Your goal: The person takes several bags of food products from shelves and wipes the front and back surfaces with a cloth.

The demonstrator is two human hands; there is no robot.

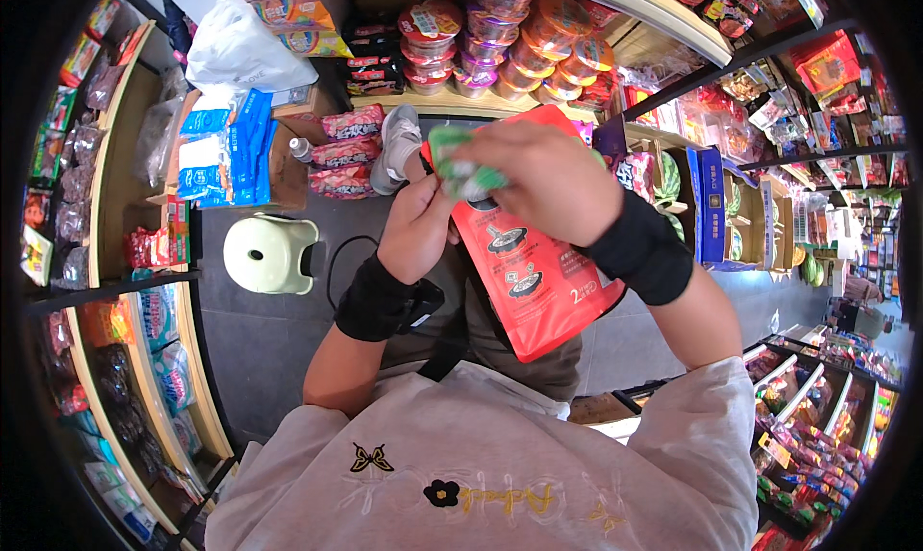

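A red printed food pouch [533, 284] is held tilted in front of my body, above my legs. Its face bears writing and small pictures of cooking pans. My left hand [414, 226] grips the pouch's left edge, with the thumb in front and the fingers mostly hidden behind. In my right hand [551, 172] is a bunched green-and-white cloth [461, 163], which lies against the upper left part of the pouch. The fingers of that hand are blurred. Black bands circle both wrists.
A pale green plastic stool [263, 255] stands on the dark tiled floor, left. Beyond it a carton [292, 169] carries blue packets [231, 154]. Pink packets [350, 151] lie near my shoe [400, 143]. Instant-noodle bowls [433, 46] stack on the shelf ahead; stocked shelves flank both sides.
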